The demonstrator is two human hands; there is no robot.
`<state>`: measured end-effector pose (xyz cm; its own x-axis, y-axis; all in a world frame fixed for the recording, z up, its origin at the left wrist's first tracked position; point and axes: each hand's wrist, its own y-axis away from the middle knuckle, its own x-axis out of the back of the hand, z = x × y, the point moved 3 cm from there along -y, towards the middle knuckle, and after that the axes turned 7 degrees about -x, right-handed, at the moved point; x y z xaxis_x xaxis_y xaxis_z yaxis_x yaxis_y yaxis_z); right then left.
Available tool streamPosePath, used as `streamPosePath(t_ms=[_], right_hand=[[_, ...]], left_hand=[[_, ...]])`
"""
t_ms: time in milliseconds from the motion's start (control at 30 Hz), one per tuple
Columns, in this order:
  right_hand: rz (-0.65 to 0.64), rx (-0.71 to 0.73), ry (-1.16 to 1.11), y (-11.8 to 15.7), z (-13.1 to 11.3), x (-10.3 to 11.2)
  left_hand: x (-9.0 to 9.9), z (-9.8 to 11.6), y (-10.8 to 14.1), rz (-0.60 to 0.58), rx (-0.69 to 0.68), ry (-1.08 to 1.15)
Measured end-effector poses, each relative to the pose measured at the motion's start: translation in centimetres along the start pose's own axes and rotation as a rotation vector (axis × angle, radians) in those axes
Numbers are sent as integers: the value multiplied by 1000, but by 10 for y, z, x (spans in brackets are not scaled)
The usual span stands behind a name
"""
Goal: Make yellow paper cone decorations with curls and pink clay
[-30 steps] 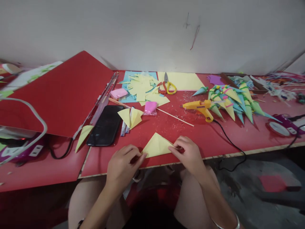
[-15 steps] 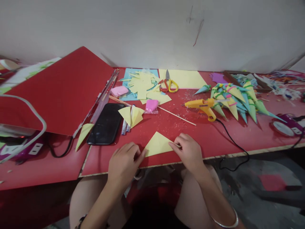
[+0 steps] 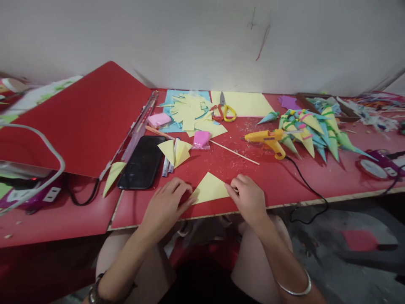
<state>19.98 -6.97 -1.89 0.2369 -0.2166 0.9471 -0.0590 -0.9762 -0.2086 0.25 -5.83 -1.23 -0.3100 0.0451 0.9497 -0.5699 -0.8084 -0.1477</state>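
A pale yellow piece of paper (image 3: 209, 188), with a pointed top and a faint crease, lies near the front edge of the red table. At its left corner, the thumb and curled fingers of my left hand (image 3: 167, 200) close on the paper. My right hand (image 3: 248, 195) pinches the right corner between thumb and bent forefinger; its other fingers are tucked in. Beyond the paper, folded yellow pieces (image 3: 182, 154) rest on white pens (image 3: 165, 167). A thin wooden stick (image 3: 236, 153) lies behind my right hand.
A yellow glue gun (image 3: 267, 137) lies at right, its cord hanging over the edge, beside piled paper cones (image 3: 325, 135). A black phone (image 3: 142, 162), pink packets (image 3: 201, 139), scissors (image 3: 223, 107), paper scraps (image 3: 186, 112) and a large red board (image 3: 82, 122) are around.
My left hand's fingers have flattened slightly at the paper's left corner. My right hand stays at the right corner. The view has shifted a little.
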Motion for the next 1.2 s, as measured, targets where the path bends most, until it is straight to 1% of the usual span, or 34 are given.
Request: streamPosePath(t_ms=[133,233,400,533,733,867,933,967,1033,1067,1100,1167,1200], right_hand=[[-8,-9,28,-1,-2,1],[-9,-8,38,-1,-3,2],[-22,-13,43,-1,-3,3],[-34,7,45,-2,-3,3],[-28,-4,27,-2,-2,3],[-44,-6,26,-5,-2,4],[-15,0,24,-5,-4,7],[20,9,20,-3,-7,9],[100,64,-8,5,-16,13],[128,122,-36,11,-23,14],[129,204,-72,18,-30,13],[86,399,-127,34,-47,8],[64,451,-134,41,-53,4]], left_hand=[[2,-4,-5,-65,-245,-7],[4,-3,-10,-143,-350,-40],[6,-3,-19,-249,-385,-105],[3,-8,-25,-299,-461,-103],[6,-18,-29,-329,-548,-84],[10,-21,-30,-322,-550,-75],[11,-21,-29,-320,-545,-87],[11,-21,-29,-324,-543,-94],[11,-21,-29,-340,-544,-101],[10,-21,-28,-344,-545,-99],[10,-22,-28,-344,-545,-97],[10,-23,-27,-344,-549,-90],[10,-24,-27,-346,-553,-86]])
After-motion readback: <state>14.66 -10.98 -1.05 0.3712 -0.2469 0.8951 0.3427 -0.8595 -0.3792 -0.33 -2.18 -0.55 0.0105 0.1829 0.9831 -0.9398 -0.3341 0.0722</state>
